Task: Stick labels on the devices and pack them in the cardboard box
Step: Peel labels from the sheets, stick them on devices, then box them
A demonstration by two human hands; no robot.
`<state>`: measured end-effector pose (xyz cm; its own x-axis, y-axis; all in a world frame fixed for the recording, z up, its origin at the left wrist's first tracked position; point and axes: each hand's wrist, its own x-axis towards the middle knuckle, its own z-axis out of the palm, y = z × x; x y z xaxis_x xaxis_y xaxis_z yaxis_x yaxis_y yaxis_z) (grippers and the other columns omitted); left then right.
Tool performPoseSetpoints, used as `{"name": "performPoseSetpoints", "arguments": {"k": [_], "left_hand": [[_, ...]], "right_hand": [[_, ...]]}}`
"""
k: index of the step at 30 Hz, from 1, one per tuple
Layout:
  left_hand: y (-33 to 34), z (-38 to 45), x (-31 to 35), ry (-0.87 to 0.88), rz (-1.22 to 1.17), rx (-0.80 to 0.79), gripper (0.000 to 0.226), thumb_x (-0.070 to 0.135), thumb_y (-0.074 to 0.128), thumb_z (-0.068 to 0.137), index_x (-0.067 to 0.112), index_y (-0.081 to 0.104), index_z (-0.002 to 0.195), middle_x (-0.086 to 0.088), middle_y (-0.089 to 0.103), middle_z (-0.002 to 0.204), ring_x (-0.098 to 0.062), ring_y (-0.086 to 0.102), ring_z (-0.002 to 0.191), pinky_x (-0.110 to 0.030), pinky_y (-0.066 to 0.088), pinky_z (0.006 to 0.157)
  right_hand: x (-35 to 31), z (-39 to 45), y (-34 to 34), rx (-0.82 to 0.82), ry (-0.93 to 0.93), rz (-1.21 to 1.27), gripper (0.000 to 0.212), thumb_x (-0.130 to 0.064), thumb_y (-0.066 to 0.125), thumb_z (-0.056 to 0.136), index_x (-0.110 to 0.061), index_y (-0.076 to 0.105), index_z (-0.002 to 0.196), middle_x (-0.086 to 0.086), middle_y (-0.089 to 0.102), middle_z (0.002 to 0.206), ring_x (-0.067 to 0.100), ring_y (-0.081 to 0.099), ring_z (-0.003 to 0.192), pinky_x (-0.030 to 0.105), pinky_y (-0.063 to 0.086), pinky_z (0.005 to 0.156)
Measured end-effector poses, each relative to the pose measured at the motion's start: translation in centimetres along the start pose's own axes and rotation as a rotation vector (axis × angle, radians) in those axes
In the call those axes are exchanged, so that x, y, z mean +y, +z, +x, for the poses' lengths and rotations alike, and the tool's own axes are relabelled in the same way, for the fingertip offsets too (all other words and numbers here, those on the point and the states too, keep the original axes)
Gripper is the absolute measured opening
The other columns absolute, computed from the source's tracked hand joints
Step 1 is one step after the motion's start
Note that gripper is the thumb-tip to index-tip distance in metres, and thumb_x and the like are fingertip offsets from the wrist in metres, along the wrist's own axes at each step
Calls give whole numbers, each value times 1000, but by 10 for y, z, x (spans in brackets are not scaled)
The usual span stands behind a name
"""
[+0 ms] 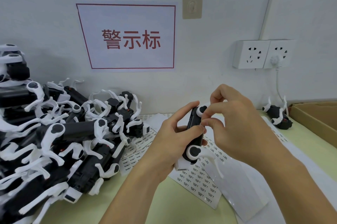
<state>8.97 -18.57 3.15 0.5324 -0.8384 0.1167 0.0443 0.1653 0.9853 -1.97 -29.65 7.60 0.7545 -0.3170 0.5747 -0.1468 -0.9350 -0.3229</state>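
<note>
My left hand [171, 136] grips a black device with white round caps [194, 138], holding it upright above the table. My right hand [235, 119] is curled over the device's upper side, its thumb and forefinger pinched together against the black body; a label between them is too small to make out. Sheets of small printed labels [200, 178] lie on the table under my hands. A large heap of the same black-and-white devices [60, 138] fills the left. The open cardboard box [317, 119] stands at the right edge.
One more device [278, 117] lies by the wall next to the box. A double wall socket [262, 54] with a white plug and cable sits above it. A red-framed paper sign [127, 37] hangs on the wall. The tabletop [164, 205] is pale yellow-green.
</note>
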Motion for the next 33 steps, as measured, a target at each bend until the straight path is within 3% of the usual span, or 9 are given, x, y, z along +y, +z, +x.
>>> {"name": "performPoseSetpoints", "arguments": {"k": [3,9,15,23,27,33], "left_hand": [[1,0,1,2,9,9,53,25,70,77,52,63,122,-8,75,90,-24,71,79,-26,53,57],[1,-1,1,17,33,33,51,26,70,77,54,63,120,-8,74,89,-23,71,78,-27,53,61],[1,-2,4,22,40,46,50,24,69,78,53,63,119,-7,74,87,-22,71,75,-24,52,56],[3,-1,3,35,111,98,45,22,65,86,55,62,117,-15,74,96,-23,73,78,-30,56,69],[6,-1,3,57,151,145,44,12,59,92,51,64,113,-24,69,98,-22,69,73,-27,56,63],[8,-3,3,56,147,180,43,11,59,90,49,65,110,-24,69,97,-20,68,69,-35,59,65]], "right_hand": [[-1,0,1,15,-5,4,13,-9,71,85,-16,74,75,-11,42,88,6,38,82,31,43,69],[-2,-1,4,63,-35,-2,13,-3,74,81,-13,73,72,-4,45,89,16,46,81,41,48,64],[1,0,8,73,-77,-14,14,5,76,76,-7,73,70,1,46,86,18,46,74,15,34,62],[0,0,11,97,-76,-19,15,7,78,73,-5,72,68,3,48,85,20,48,70,13,33,59],[-2,-1,12,125,-90,-27,14,7,78,73,-5,72,67,3,48,85,20,49,70,24,42,54],[-5,-2,12,159,-82,-37,10,0,80,75,-8,76,71,0,49,85,19,50,74,40,50,54]]}}
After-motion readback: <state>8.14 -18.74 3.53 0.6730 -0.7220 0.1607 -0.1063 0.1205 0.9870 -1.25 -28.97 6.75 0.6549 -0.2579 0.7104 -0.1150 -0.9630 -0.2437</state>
